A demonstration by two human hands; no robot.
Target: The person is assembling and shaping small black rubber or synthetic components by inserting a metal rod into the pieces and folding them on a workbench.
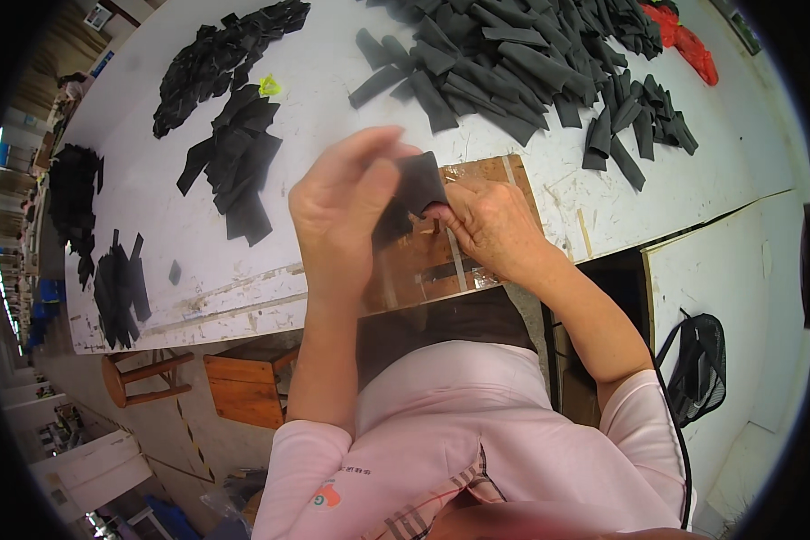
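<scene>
Both hands—left hand (337,211), right hand (486,225)—grip closed on one black fabric piece (416,187) above the wooden board (504,171).

The left hand (337,211) covers much of the small black folded fabric piece (416,191), and the right hand's (486,225) fingertips are tucked behind it, so their grip cannot be made out. The brown wooden board (441,256) on the white desk (153,180) lies partly under both hands. The large heap of dark grey fabric strips (513,54) and the red cloth (688,40) are cut off by the top edge.
</scene>
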